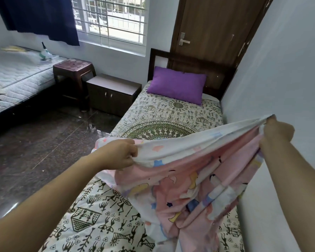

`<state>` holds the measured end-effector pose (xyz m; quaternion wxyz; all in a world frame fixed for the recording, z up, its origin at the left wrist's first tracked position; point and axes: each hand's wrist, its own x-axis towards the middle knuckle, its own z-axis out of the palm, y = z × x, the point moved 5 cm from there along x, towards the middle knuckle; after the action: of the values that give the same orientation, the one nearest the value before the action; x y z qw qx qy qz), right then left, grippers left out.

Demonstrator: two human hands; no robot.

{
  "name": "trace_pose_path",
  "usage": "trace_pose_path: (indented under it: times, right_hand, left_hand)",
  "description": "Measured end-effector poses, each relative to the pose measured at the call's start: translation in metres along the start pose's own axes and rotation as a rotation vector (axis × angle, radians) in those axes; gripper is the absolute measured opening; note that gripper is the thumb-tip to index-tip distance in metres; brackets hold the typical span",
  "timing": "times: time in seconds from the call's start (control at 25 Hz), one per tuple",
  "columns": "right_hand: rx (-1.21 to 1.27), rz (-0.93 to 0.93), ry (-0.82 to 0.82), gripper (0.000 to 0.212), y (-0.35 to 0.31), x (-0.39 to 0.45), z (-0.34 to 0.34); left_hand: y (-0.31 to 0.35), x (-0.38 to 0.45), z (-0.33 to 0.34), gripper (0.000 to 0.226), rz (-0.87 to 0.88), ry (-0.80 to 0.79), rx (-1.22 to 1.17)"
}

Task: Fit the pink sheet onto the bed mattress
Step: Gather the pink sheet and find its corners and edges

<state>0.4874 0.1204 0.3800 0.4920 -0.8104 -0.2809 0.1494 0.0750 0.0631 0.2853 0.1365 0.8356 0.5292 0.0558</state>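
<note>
Pink cartoon-printed cotton sheet (pixel 185 175) hangs bunched between two hands: left hand (pixel 120 154) fisted on its white edge, right hand (pixel 277 130) pinching another corner higher up. Below them lies one figure-patterned bedspread (pixel 102 220); beyond, one purple pillow (pixel 177 84).

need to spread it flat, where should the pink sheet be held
By its white top hem, where the left hand and right hand pinch the pink sheet now. That edge is stretched straight, the rest hangs bunched. Slide outward along it toward the corners.
</note>
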Motion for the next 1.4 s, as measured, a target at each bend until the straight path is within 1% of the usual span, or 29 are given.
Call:
trace_pose_path:
  times: [0.04, 0.08, 0.16, 0.2, 0.24, 0.28, 0.32, 0.36, 0.4, 0.44, 0.48, 0.52, 0.6, 0.64, 0.68, 0.72, 0.76, 0.8, 0.84, 0.92, 0.96, 1.08, 1.16, 1.24, 1.32, 1.4]
  right_hand:
    - [-0.003, -0.041, -0.016, 0.045, -0.004, -0.011, 0.003]
    - [-0.032, -0.109, -0.056, 0.042, -0.009, -0.022, 0.009]
    - [-0.163, -0.29, -0.197, 0.046, -0.018, -0.048, 0.035]
    - [-0.257, -0.377, -0.27, 0.044, -0.023, -0.067, 0.047]
    - [-0.323, -0.452, -0.345, 0.044, -0.026, -0.088, 0.058]
    - [-0.337, -0.526, -0.411, 0.047, -0.03, -0.111, 0.065]
    - [-0.29, -0.59, -0.471, 0.046, -0.034, -0.135, 0.07]
    - [-0.211, -0.638, -0.542, 0.039, -0.039, -0.164, 0.068]
    - [-0.123, -0.678, -0.649, 0.027, -0.04, -0.194, 0.066]
    - [-0.08, -0.692, -0.795, 0.018, -0.038, -0.223, 0.066]
    - [-0.097, -0.691, -0.92, 0.017, -0.032, -0.248, 0.068]
    - [-0.162, -0.693, -0.993, 0.026, -0.025, -0.264, 0.072]
    - [-0.289, -0.656, -1.023, 0.05, -0.007, -0.276, 0.085]
    - [-0.26, -0.531, -1.048, 0.059, 0.0, -0.275, 0.089]
    - [-0.156, -0.327, -1.099, 0.061, 0.01, -0.273, 0.09]
    - [0.002, -0.098, -1.157, 0.059, 0.019, -0.273, 0.091]
    - [0.146, 0.067, -1.175, 0.051, 0.027, -0.276, 0.089]
    - [0.234, 0.141, -1.173, 0.044, 0.034, -0.277, 0.088]
    - [0.252, 0.141, -1.163, 0.04, 0.039, -0.278, 0.087]
    - [0.262, 0.081, -1.117, 0.039, 0.043, -0.281, 0.086]
    - [0.287, 0.07, -1.081, 0.038, 0.041, -0.28, 0.085]
    - [0.394, 0.133, -0.965, 0.025, 0.036, -0.268, 0.077]
    - [0.366, 0.101, -0.917, 0.028, 0.031, -0.264, 0.071]
    - [0.317, 0.032, -0.926, 0.028, 0.026, -0.269, 0.07]
    - [0.341, 0.045, -0.964, 0.033, 0.022, -0.279, 0.071]
    - [0.351, 0.071, -0.972, 0.033, 0.022, -0.283, 0.072]
  left_hand:
    - [-0.008, -0.001, -0.003, 0.026, -0.041, 0.034, -0.13]
    - [-0.014, -0.003, -0.004, 0.023, -0.102, 0.043, -0.339]
    - [-0.012, -0.006, -0.005, 0.02, -0.187, 0.019, -0.918]
    - [-0.007, -0.006, -0.008, 0.018, -0.209, 0.011, -1.178]
    - [-0.001, -0.005, -0.01, 0.019, -0.236, 0.019, -1.361]
    - [0.004, -0.004, -0.013, 0.023, -0.267, 0.038, -1.471]
    - [0.007, -0.003, -0.015, 0.027, -0.299, 0.066, -1.53]
    - [0.009, -0.002, -0.017, 0.03, -0.335, 0.096, -1.549]
    - [0.01, 0.0, -0.019, 0.031, -0.361, 0.12, -1.531]
    - [0.011, 0.001, -0.02, 0.033, -0.373, 0.134, -1.507]
    - [0.012, 0.002, -0.021, 0.034, -0.375, 0.141, -1.475]
    - [0.017, 0.002, -0.022, 0.034, -0.369, 0.139, -1.448]
    - [0.028, 0.002, -0.024, 0.028, -0.323, 0.118, -1.385]
    - [0.035, 0.002, -0.024, 0.025, -0.29, 0.107, -1.338]
    - [0.04, 0.0, -0.026, 0.022, -0.269, 0.101, -1.287]
    - [0.041, 0.0, -0.027, 0.02, -0.245, 0.097, -1.23]
    - [0.042, -0.002, -0.03, 0.019, -0.22, 0.093, -1.167]
    - [0.042, -0.002, -0.032, 0.018, -0.191, 0.091, -1.083]
    - [0.041, -0.003, -0.036, 0.017, -0.162, 0.091, -0.977]
    - [0.041, -0.004, -0.042, 0.015, -0.095, 0.108, -0.722]
    - [0.041, -0.005, -0.046, 0.016, -0.066, 0.118, -0.633]
    - [0.037, -0.01, -0.059, 0.023, -0.018, 0.155, -0.54]
    - [0.041, -0.015, -0.068, 0.043, 0.035, 0.156, -0.36]
    - [0.058, -0.022, -0.073, 0.059, 0.129, 0.174, -0.185]
    - [0.076, -0.028, -0.074, 0.063, 0.177, 0.199, -0.151]
    - [0.081, -0.033, -0.074, 0.059, 0.14, 0.171, -0.292]
